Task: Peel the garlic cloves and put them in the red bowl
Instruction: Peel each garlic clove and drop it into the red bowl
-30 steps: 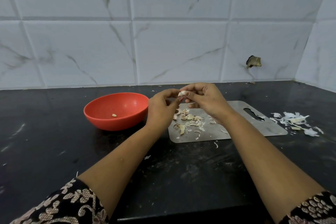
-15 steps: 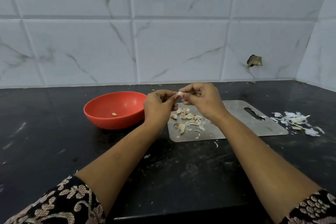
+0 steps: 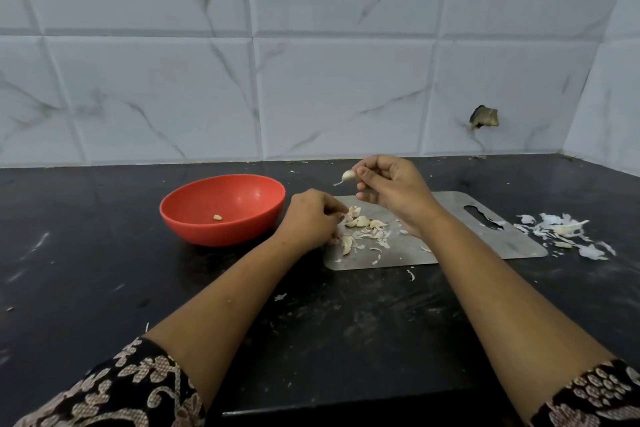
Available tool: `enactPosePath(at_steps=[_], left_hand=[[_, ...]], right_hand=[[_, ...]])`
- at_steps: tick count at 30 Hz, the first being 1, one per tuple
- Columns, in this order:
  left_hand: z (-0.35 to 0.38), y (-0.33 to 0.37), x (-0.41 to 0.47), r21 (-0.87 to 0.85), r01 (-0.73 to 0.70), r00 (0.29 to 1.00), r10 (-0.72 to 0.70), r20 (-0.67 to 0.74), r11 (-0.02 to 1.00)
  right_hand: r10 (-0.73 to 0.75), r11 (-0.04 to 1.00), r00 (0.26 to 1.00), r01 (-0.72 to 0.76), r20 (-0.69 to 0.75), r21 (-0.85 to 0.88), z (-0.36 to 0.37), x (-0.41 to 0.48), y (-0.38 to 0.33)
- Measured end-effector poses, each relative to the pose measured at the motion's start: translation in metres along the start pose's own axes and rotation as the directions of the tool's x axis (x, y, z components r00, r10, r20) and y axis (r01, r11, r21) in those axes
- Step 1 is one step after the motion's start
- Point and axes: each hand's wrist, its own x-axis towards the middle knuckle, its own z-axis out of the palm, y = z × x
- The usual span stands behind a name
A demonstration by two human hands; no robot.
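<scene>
Pinching clove [image 3: 347, 176] in right grip [image 3: 391, 187] | judged light, firm, skin slippery; hold by ends | left grip [image 3: 311, 218] curled over cloves [image 3: 363, 221] on board [image 3: 450, 218], hold unclear

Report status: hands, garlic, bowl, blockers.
Right hand pinches a garlic clove above the steel board. Left hand down at the clove pile, grip unclear. Red bowl holds one peeled clove. Path to bowl open.

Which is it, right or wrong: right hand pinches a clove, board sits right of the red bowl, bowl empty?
Not empty: the head view shows a lone clove in the red bowl. The right hand pinches a garlic clove; board sits right of the bowl.
</scene>
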Motion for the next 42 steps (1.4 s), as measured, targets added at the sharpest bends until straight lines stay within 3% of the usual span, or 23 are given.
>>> enactPosePath(at_steps=[2, 5, 8, 14, 20, 24, 31, 42], left_hand=[[0.0, 0.002, 0.0, -0.05, -0.032, 0.999, 0.03, -0.041, 0.998], [0.006, 0.006, -0.003, -0.229, 0.057, 0.992, -0.081, -0.097, 0.972], [0.015, 0.004, -0.004, -0.148, 0.115, 0.987, -0.129, -0.094, 0.982], [0.009, 0.004, -0.001, -0.247, 0.116, 0.986, -0.142, -0.09, 0.962], [-0.003, -0.003, 0.005, -0.137, 0.002, 0.978, -0.031, -0.207, 0.991], [-0.001, -0.008, 0.005, 0.016, -0.053, 0.985, 0.055, -0.163, 0.998], [0.001, -0.008, 0.005, 0.133, -0.134, 0.981, 0.15, -0.123, 0.982], [0.0, -0.01, 0.005, 0.181, -0.154, 0.983, 0.17, -0.076, 0.971]], right_hand=[[0.005, 1.0, 1.0, -0.005, -0.004, -0.028, 0.001, 0.0, 0.001], [0.042, 0.985, 0.999, -0.036, 0.033, -0.167, 0.009, -0.002, 0.011], [0.074, 0.924, 0.996, -0.051, 0.047, -0.378, 0.02, 0.0, 0.023], [0.121, 0.909, 0.993, -0.106, 0.011, -0.402, 0.001, 0.001, 0.008], [0.073, 0.702, 0.992, 0.024, 0.105, -0.712, -0.009, -0.003, -0.009], [0.101, 0.523, 0.99, 0.031, 0.097, -0.852, -0.01, -0.003, -0.004], [0.349, 0.396, 0.925, -0.002, 0.149, -0.918, -0.023, -0.006, -0.011], [0.319, 0.397, 0.934, 0.02, 0.159, -0.918, -0.017, -0.006, -0.005]])
